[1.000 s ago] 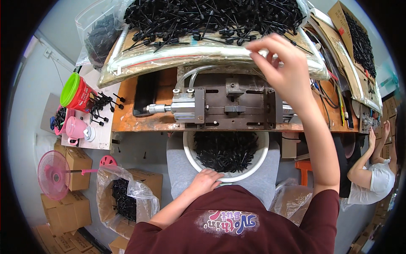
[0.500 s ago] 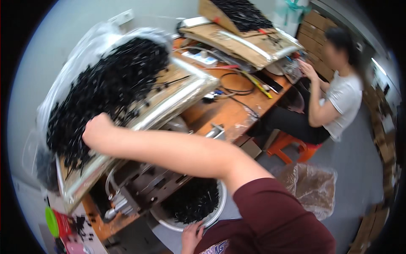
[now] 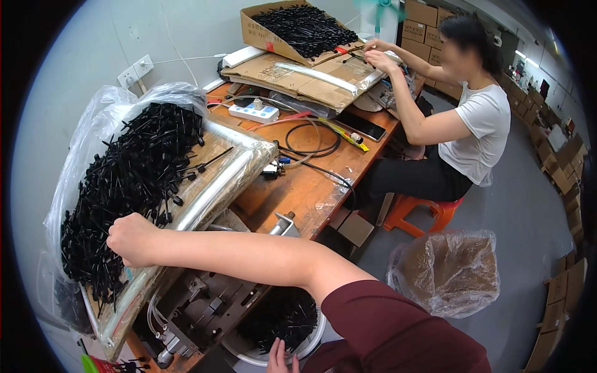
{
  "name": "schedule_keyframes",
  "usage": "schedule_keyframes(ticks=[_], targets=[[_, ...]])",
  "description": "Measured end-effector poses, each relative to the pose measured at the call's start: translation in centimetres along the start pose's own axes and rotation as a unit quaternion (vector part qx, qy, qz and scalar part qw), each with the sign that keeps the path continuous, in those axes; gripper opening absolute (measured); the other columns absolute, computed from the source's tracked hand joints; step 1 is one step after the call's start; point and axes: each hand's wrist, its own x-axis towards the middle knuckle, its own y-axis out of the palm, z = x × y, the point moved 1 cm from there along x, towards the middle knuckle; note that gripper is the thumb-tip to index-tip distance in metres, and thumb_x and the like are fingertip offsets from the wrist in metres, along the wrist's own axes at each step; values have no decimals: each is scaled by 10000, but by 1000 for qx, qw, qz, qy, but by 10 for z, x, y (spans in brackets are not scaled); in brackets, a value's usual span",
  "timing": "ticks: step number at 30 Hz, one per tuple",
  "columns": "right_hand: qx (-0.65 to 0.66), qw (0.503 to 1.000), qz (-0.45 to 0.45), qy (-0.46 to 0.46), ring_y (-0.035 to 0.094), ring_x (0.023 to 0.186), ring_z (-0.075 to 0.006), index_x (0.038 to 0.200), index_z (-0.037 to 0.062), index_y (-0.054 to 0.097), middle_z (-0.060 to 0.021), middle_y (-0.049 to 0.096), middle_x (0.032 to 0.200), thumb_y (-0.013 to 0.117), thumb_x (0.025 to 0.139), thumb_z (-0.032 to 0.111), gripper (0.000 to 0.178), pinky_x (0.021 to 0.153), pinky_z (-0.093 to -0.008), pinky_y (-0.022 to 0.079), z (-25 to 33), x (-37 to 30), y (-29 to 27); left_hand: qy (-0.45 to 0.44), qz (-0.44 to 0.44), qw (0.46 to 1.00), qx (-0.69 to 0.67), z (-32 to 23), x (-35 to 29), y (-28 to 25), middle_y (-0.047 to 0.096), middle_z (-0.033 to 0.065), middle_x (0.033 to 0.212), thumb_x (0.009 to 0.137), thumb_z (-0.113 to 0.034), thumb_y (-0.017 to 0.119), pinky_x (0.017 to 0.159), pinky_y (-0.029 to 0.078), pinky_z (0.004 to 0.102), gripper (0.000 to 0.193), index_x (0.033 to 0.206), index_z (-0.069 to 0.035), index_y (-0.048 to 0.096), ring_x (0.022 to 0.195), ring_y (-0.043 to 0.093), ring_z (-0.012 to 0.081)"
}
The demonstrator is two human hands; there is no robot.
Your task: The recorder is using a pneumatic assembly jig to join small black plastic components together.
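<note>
My right arm reaches across to the left, and my right hand (image 3: pixel 132 240) is closed in a fist at the near edge of a big heap of thin black plastic parts (image 3: pixel 127 180). Whatever is in its fingers, if anything, is hidden. The heap lies on a slanted, plastic-wrapped cardboard tray (image 3: pixel 217 177) with a clear bag behind it. Low in the picture, my left hand (image 3: pixel 281 359) has its fingers stretched out over the near side of a white round basket (image 3: pixel 318 332), which holds more black parts (image 3: pixel 280 320). My right forearm passes above a metal fixture (image 3: pixel 214 304).
A co-worker (image 3: pixel 479 124) sits on an orange stool (image 3: pixel 423 217) at the right, hands by a cardboard box (image 3: pixel 255 31) of black parts. A power strip (image 3: pixel 255 112), cables and a phone (image 3: pixel 360 126) lie on the wooden table (image 3: pixel 267 202). A plastic-lined bin (image 3: pixel 444 273) stands on the floor.
The view has shifted, so the heap sits lower in the picture. My right hand stays at the heap's near edge, closed. The co-worker's hands have moved out toward the cardboard box.
</note>
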Motion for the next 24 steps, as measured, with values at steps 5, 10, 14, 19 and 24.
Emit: schedule_keyframes(ticks=[5, 10, 14, 19, 24], targets=[[228, 971, -61, 26, 647, 661, -284, 695, 85, 606, -92, 634, 681, 667, 681, 142, 84, 593, -388, 515, 40, -47, -68, 126, -263, 955, 48, -33, 21, -59, 468, 173, 1247, 846, -13, 638, 764, 487, 301, 506, 1319, -13, 459, 872, 607, 229], [354, 932, 21, -73, 595, 643, -278, 654, 56, 543, -66, 539, 649, 669, 689, 159, 166, 533, -399, 464, 73, -142, -108, 92, -318, 918, -219, -73, 40, -113, 583, 165, 1165, 976, -339, 520, 785, 497, 322, 574, 1387, 35, 378, 882, 593, 206], [408, 911, 66, -17, 612, 684, -264, 710, 59, 619, -47, 611, 702, 686, 692, 131, 100, 560, -380, 471, 66, -190, -119, 79, -138, 968, -197, -74, 40, -131, 608, 158, 1132, 958, -136, 550, 834, 498, 333, 357, 1250, 67, 532, 927, 621, 223], [543, 827, 35, 142, 547, 564, -143, 847, 70, 705, -27, 648, 724, 750, 670, 157, 202, 531, -277, 439, 64, -218, -129, 118, -58, 982, -138, -86, 46, -130, 577, 139, 1082, 822, 81, 650, 814, 495, 316, 284, 1101, 49, 610, 910, 607, 209], [690, 639, -74, 332, 495, 596, -5, 1143, 22, 592, -11, 630, 855, 723, 847, 193, 367, 512, -161, 396, 79, -240, -129, 197, -53, 978, -35, -103, 49, -128, 543, 124, 1089, 716, 59, 771, 718, 501, 291, 339, 1013, -6, 622, 832, 578, 186]])
